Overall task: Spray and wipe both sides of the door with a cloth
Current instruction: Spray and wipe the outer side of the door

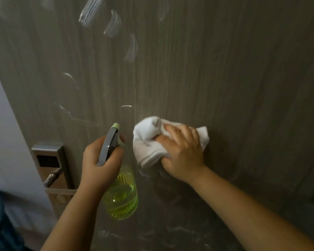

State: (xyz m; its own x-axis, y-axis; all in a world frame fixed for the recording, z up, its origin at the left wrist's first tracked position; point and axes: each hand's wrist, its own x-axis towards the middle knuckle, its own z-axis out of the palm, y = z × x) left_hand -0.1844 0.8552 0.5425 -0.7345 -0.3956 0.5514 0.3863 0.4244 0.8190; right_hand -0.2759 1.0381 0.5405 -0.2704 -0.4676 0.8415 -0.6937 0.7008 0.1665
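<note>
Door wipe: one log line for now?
left hand: holds spray bottle | right hand: presses cloth on door | streaks remain

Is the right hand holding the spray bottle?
No, the right hand presses the white cloth on the door; the left hand grips the spray bottle.

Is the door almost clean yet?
Not yet. This side of the door is sprayed: wet streaks shine up high. Now the right hand presses the white cloth against it, while the left hand holds the spray bottle. The streaks still need wiping. The other side isn't visible.
</note>
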